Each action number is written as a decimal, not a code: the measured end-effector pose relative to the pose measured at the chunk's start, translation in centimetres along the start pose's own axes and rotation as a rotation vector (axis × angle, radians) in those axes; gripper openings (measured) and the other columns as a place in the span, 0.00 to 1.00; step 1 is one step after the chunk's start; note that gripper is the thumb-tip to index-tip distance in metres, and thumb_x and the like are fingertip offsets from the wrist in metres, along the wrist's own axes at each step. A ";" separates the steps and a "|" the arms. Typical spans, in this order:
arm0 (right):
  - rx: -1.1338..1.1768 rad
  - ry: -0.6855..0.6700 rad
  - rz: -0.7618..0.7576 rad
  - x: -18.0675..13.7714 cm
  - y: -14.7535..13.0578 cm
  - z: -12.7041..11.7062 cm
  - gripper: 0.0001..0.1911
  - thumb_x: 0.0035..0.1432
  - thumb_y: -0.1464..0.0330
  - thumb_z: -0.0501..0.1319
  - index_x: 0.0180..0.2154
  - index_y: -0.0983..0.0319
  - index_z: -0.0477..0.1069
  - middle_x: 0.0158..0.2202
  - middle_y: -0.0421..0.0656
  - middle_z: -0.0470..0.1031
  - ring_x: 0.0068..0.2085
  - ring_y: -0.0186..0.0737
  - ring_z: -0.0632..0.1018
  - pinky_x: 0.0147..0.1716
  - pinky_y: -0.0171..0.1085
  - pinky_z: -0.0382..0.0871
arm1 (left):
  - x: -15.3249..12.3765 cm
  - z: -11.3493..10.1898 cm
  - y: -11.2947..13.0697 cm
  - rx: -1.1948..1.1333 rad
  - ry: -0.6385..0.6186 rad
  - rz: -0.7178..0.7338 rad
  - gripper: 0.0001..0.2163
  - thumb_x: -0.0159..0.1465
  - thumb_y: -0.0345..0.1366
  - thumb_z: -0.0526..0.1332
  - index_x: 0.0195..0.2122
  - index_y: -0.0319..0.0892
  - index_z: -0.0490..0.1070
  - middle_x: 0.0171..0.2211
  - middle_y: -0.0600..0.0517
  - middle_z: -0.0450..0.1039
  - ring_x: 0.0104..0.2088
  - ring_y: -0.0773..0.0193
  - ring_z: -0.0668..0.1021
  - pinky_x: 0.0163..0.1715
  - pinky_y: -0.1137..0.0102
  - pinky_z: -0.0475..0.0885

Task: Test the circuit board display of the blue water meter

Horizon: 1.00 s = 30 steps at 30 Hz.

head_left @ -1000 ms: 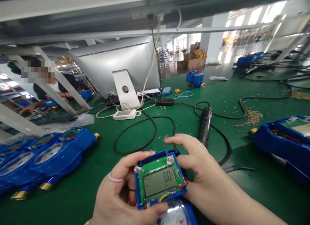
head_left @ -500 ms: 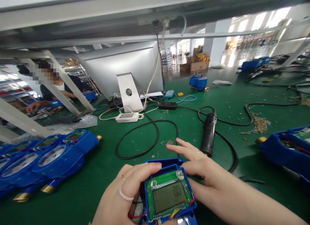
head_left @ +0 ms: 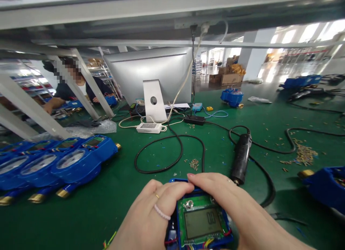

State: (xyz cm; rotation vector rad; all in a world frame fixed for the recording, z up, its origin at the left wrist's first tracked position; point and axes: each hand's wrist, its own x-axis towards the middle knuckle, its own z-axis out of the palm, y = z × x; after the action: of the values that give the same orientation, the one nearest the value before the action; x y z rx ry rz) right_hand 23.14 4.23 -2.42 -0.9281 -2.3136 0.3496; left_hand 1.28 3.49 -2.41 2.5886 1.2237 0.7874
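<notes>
Both hands, left hand [head_left: 151, 217] and right hand [head_left: 229, 203], grip the blue meter module [head_left: 201, 221] at 6 o'clock on the bench [head_left: 107, 192], board seated with one screw in, cover not on yet, I'd guess.

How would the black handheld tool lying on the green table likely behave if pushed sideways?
The black handheld tool looks rounded, so it may roll a little. Its attached black cable would probably drag and limit travel. It appears rigid and fairly solid, unlikely to flex.
</notes>
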 end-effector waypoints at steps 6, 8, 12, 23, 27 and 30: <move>-0.006 -0.052 0.025 1.2 -0.4 0.5 0.45 0.39 0.56 0.73 0.57 0.56 0.55 0.53 0.43 0.70 0.52 0.40 0.73 0.51 0.34 0.70 | 0.2 0.0 0.8 -0.031 0.048 -0.014 0.34 0.50 0.46 0.70 0.52 0.47 0.53 0.42 0.52 0.76 0.34 0.59 0.79 0.35 0.68 0.74; 0.009 -0.073 0.039 1.5 -0.5 0.5 0.45 0.38 0.56 0.73 0.56 0.54 0.56 0.52 0.41 0.71 0.51 0.40 0.74 0.50 0.35 0.70 | 0.3 -0.2 0.9 -0.034 0.064 0.037 0.32 0.52 0.44 0.69 0.52 0.45 0.52 0.42 0.50 0.77 0.35 0.59 0.80 0.36 0.68 0.73; 0.001 -0.076 0.087 2.0 -1.5 0.2 0.41 0.39 0.56 0.73 0.54 0.52 0.59 0.48 0.39 0.73 0.48 0.41 0.75 0.49 0.38 0.70 | 0.5 -0.6 0.8 -0.007 0.148 0.176 0.24 0.62 0.43 0.60 0.54 0.42 0.50 0.38 0.45 0.78 0.34 0.57 0.81 0.33 0.68 0.73; -0.053 -0.078 0.102 2.1 -1.4 -0.2 0.33 0.42 0.59 0.71 0.51 0.50 0.64 0.41 0.37 0.76 0.39 0.41 0.78 0.38 0.39 0.74 | -0.3 0.3 0.9 -0.038 0.234 0.101 0.29 0.60 0.46 0.60 0.54 0.39 0.46 0.40 0.41 0.76 0.33 0.53 0.80 0.34 0.63 0.75; -0.077 -0.067 0.101 2.3 -1.5 -0.4 0.27 0.43 0.62 0.69 0.48 0.52 0.67 0.38 0.37 0.77 0.37 0.40 0.78 0.35 0.38 0.75 | -0.7 0.8 0.7 -0.116 0.277 0.048 0.27 0.60 0.46 0.61 0.52 0.41 0.48 0.42 0.41 0.73 0.38 0.52 0.79 0.37 0.62 0.75; -0.095 -0.056 0.095 2.4 -1.4 -0.5 0.25 0.44 0.60 0.68 0.46 0.53 0.69 0.37 0.38 0.78 0.36 0.40 0.79 0.34 0.37 0.75 | -0.6 1.0 0.6 -0.153 0.314 0.051 0.25 0.59 0.44 0.63 0.49 0.43 0.50 0.43 0.43 0.72 0.40 0.54 0.77 0.40 0.62 0.73</move>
State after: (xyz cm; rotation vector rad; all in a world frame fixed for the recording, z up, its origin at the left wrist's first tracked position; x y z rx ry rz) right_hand 21.33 4.89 -0.34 -1.0907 -2.3598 0.3109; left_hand 1.84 2.71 -3.28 2.4457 1.1230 1.2832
